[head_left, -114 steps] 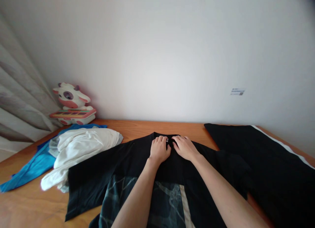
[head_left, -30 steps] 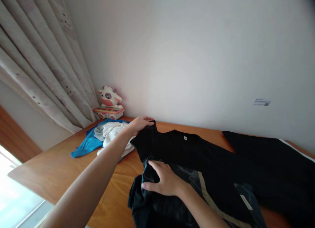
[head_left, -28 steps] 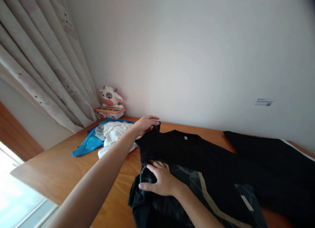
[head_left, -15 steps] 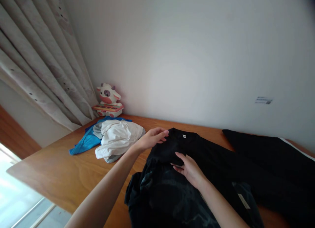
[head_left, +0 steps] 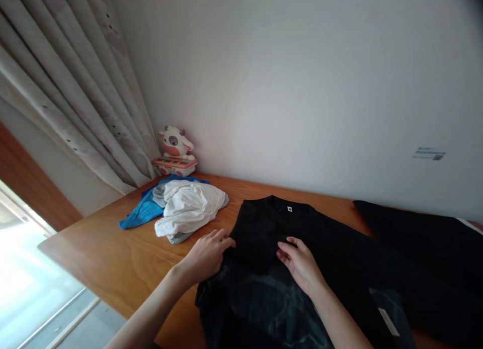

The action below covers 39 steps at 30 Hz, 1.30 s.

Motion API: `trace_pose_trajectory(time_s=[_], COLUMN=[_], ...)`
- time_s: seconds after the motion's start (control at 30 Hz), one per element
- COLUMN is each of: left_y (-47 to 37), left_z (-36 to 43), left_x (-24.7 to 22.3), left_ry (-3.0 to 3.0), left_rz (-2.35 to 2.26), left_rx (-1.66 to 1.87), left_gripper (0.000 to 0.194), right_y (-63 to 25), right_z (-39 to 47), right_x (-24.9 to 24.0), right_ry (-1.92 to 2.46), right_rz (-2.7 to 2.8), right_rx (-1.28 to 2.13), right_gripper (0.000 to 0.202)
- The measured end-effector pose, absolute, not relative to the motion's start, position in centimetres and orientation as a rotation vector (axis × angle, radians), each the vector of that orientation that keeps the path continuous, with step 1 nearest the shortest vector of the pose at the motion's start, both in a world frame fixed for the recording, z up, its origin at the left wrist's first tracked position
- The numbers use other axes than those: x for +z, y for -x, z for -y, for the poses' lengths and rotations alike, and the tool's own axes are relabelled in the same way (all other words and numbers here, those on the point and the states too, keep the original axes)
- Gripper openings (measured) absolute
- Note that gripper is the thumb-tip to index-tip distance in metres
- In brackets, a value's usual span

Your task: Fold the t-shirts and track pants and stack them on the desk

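Note:
A black long-sleeved top (head_left: 260, 223) lies spread in front of me, its neckline with a small white label facing the wall. The front's lower part carries a faint grey swirling pattern and looks bunched. My left hand (head_left: 210, 252) is closed at the top's left side edge, fingertips gripping the cloth. Over the middle of the chest, my right hand (head_left: 300, 264) has its fingers curled together against the fabric, seemingly pinching a fold; the fingertips partly hide it. A dark patterned piece with a pale tag (head_left: 388, 322) shows right of my right forearm.
On the wooden table (head_left: 109, 258), a white garment (head_left: 190, 205) lies crumpled over a blue one (head_left: 143, 211) at the left. A cow toy with a keyboard (head_left: 175, 153) stands in the corner by the curtain (head_left: 83, 87). Another black garment (head_left: 411, 233) lies at the right.
My left hand has come down from near the collar to the top's left side and closed there. My right hand's fingers have drawn closer together. The view has shifted slightly left.

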<state>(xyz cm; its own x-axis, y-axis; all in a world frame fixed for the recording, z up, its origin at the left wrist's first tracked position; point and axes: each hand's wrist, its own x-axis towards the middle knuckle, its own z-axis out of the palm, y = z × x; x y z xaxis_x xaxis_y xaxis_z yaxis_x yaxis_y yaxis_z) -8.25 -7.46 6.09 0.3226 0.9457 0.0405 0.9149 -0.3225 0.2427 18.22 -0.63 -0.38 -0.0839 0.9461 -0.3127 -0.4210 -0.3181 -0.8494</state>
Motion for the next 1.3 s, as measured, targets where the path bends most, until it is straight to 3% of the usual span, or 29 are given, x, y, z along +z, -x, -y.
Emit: trace_pose_trajectory(time_s=[0.13,0.27,0.53,0.83,0.97,1.1,1.3], left_y=[8.9,7.0,2.2,0.8,1.5,1.7,-0.8], left_z=[5.8,0.7,-8.1,-6.6,-5.7,-6.0,-7.6], left_x=[7.3,6.8,0.8,-0.3,-0.5,-0.7,0.3], left_ry=[-2.266,-2.187,-2.011,-2.079,-2.302,-2.371,-2.193], left_rz=[-1.680,-1.730,-1.907,-2.036,-1.837,-1.803,-1.978], left_rx=[0.407,0.678,0.384,0.446,0.554,0.361,0.024], left_gripper=[0.024,0.033,0.056,0.061,0.055,0.068,0.077], right_y=[-17.9,-18.2,-18.4,-18.4,-18.8,-18.7,-18.3], right_z=[1.1,1.2,2.1,1.7,1.8,2.4,3.3], right_x=[-0.6,-0.7,-1.2,-1.5,-1.5,-0.7,0.0], right_ry=[1.144,1.257,1.425,1.492,1.516,1.372,1.424], right_rz=[0.947,1.307,1.628,1.691,1.727,2.046,2.226], right_rx=[1.494,1.315,0.708,0.769,0.342,0.180,0.152], right_gripper=[0.077,0.062,0.059,0.054,0.048,0.036,0.044])
